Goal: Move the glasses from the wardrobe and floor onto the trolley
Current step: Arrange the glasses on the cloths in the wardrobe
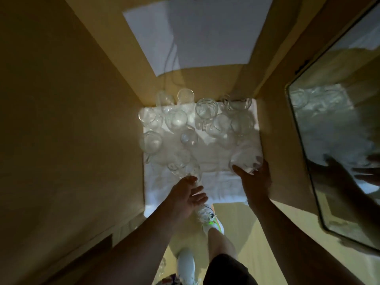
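Several clear glasses stand close together on a white cloth on the wardrobe's bottom board. My right hand grips one glass at the cloth's right edge, thumb on its left side and fingers on its right. My left hand reaches in with fingers loosely extended, and its thumb tip touches a glass at the near left of the group. The trolley is out of view.
Wooden wardrobe walls close in on the left and right. A mirror on the right door reflects the glasses and my hand. My white shoes stand on the wooden floor below, with another glass beside them.
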A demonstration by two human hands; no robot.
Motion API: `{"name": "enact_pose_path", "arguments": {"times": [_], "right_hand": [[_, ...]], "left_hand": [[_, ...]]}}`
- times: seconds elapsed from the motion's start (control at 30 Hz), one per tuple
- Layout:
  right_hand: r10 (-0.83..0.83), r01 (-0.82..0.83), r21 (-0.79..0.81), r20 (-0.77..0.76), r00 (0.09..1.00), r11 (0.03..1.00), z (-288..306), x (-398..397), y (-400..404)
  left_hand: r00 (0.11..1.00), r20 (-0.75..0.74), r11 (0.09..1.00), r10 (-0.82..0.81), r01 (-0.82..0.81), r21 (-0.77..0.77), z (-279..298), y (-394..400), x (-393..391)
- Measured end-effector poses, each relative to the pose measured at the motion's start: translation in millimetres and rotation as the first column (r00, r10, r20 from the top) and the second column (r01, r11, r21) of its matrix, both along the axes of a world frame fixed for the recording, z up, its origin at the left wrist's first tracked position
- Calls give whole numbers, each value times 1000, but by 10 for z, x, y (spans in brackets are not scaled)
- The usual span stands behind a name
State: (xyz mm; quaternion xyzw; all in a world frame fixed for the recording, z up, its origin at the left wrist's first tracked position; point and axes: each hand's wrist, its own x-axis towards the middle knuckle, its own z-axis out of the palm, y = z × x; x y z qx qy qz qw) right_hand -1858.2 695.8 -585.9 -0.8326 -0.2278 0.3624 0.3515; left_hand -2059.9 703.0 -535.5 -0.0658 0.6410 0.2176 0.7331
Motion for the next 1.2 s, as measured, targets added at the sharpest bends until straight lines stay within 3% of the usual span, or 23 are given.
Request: {"name": "enact_pose_path", "arguments": {"times": [0.23,0.5,0.73,0.97,1.2], "right_hand": [[134,-133,171,4,991,976,1232,-232,-334],[280,-264,451,31,959,853,2739,-355,-555],[209,-238,648,123,970,724,3807,-380,-1019],[93,-205,739,191,977,641,4411,-310,-1632],[28,-155,815,169,985,559,4577,-25,-2107]], "left_hand": [[982,-43,957,-186,191,220,1144,-296,-170],[968,-135,824,-210,250,509,2555,-440,-342],[946,-232,664,-225,323,674,3528,-801,-404],[964,-190,563,-186,263,783,4084,-1176,-339],[941,-269,473,-204,335,815,4323,-1501,-98]]}}
